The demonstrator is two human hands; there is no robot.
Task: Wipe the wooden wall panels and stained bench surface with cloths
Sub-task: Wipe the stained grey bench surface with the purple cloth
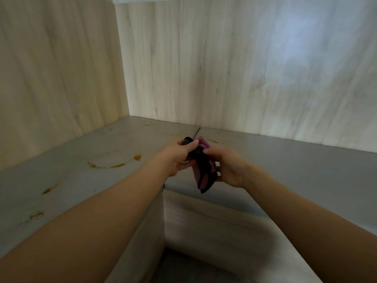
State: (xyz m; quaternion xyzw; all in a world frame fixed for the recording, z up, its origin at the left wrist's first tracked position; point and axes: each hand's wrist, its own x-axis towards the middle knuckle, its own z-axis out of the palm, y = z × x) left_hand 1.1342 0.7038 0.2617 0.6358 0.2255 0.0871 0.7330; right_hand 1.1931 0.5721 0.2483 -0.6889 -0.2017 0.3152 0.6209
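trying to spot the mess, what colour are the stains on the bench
Yellowish-orange stains on the grey bench, seen best in the head view.

Pale wood-grain wall panels [204, 58]; smooth stained bench [81, 160].

Corner bench layout, hands meeting at centre

Bench surface [81, 160] is running from 9 o'clock round to 3 o'clock, with wall panels [224, 68] standing behind it at 12. Left hand [179, 156] and right hand [230, 168] are holding one cloth [204, 174] between them above the bench's inner corner; stains [114, 165] are lying at 9 o'clock of the hands.
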